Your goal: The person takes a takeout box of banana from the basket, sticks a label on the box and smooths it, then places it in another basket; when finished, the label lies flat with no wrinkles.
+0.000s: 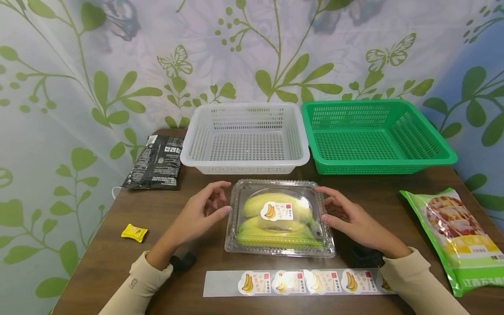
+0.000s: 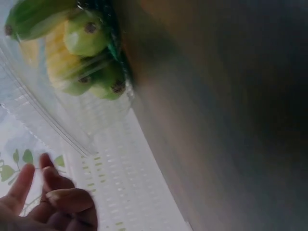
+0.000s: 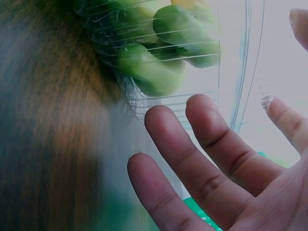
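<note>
a thin gap parts the white oblong plastic basket point(image 1: 245, 164) from the see-through plastic banana box point(image 1: 279, 252), loosely spread left hand point(image 1: 201, 213) and right hand point(image 1: 352, 217) at its sides, touch unclear.

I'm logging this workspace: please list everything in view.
clamshell box: 1, clear, table centre
bananas: count unclear, yellow-green, inside the box
lid sticker: 1, mostly white, box lid
sticker strip: 1, white, before the box; four whole stickers, one part-hidden
white basket: 1, white, behind the box
green basket: 1, green, beside the white basket
black packet: 1, black, table's back left
wrapped candy: 1, yellow, table left
food bag: 1, mostly green, table right
cord: 1, white, table's left edge
table: 1, brown, under the items
floral cloth: 1, pale and green, behind
wrist devices: 2, black, on the wrists
sleeves: 2, beige, on the forearms
hands: 2, bare, left hand and right hand flanking the box
</note>
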Action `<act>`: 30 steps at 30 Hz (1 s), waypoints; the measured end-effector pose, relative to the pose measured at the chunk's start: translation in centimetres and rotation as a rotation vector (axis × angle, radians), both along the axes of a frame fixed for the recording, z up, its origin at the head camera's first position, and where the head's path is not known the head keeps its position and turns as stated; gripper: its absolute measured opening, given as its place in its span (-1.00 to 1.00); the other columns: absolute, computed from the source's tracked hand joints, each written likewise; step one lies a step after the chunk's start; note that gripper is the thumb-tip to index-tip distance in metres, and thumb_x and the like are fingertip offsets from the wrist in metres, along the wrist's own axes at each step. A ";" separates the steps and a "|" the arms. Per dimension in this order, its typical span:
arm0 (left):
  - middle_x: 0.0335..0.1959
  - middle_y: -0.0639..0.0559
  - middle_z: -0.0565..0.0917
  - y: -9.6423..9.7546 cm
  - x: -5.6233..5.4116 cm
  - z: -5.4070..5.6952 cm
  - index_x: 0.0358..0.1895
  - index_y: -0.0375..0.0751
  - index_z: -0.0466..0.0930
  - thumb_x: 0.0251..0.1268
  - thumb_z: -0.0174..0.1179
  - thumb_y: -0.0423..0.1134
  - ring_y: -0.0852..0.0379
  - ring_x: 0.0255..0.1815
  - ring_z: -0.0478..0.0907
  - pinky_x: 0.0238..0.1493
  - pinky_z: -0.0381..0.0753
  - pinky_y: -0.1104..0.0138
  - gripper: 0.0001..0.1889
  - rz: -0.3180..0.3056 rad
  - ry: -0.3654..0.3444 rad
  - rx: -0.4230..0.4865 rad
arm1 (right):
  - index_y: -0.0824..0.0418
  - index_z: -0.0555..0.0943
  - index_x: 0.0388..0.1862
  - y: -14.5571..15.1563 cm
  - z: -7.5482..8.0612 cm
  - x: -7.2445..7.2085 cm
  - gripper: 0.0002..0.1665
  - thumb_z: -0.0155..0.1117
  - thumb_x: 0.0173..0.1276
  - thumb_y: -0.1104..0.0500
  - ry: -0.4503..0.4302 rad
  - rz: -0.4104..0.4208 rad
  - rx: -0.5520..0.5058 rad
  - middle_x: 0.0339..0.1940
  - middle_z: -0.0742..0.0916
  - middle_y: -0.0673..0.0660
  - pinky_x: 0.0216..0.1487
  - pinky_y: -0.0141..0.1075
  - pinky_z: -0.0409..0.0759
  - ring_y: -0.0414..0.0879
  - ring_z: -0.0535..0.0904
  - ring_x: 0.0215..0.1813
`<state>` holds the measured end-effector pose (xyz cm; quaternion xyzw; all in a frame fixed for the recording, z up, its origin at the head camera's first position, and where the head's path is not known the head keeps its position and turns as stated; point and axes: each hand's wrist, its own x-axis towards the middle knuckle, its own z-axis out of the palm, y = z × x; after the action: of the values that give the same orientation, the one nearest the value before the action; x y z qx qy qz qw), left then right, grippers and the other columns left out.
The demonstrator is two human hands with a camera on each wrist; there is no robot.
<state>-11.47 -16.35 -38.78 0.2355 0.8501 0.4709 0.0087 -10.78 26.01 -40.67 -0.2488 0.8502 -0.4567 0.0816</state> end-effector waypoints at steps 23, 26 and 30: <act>0.10 0.09 0.45 0.4 0.8 -0.1 0.50 0.24 0.31 0.36 0.38 -0.02 0.01 -0.14 0.54 -0.35 0.55 0.28 -0.32 -0.118 -0.063 -0.081 | 0.06 0.13 0.66 6.0 2.4 -1.4 -0.25 0.04 0.59 0.39 0.149 -0.255 -0.106 -0.07 0.69 0.19 -0.03 -0.49 0.59 -0.18 0.70 -0.05; 0.15 0.06 0.44 0.4 0.9 0.0 0.51 0.28 0.26 0.37 0.36 -0.01 0.05 -0.14 0.56 -0.33 0.56 0.27 -0.30 -0.130 -0.122 -0.085 | 0.07 0.20 0.62 7.7 2.9 -1.7 -0.32 0.05 0.61 0.34 0.183 -0.390 -0.119 -0.14 0.71 0.06 -0.09 -0.53 0.58 -0.25 0.70 -0.12; 0.20 -0.01 0.45 0.6 0.9 -0.2 0.51 0.34 0.18 0.39 0.35 0.01 0.10 -0.21 0.60 -0.34 0.57 0.26 -0.28 -0.139 -0.195 -0.086 | 0.11 0.33 0.54 10.1 3.4 -2.0 -0.42 0.13 0.59 0.25 0.134 -0.574 -0.318 -0.23 0.73 0.02 -0.18 -0.54 0.61 -0.26 0.71 -0.22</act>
<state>-10.62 -15.79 -38.93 0.2464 0.8461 0.4531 0.1342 -12.77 36.12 -37.31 -0.0384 0.8071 -0.5708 -0.1461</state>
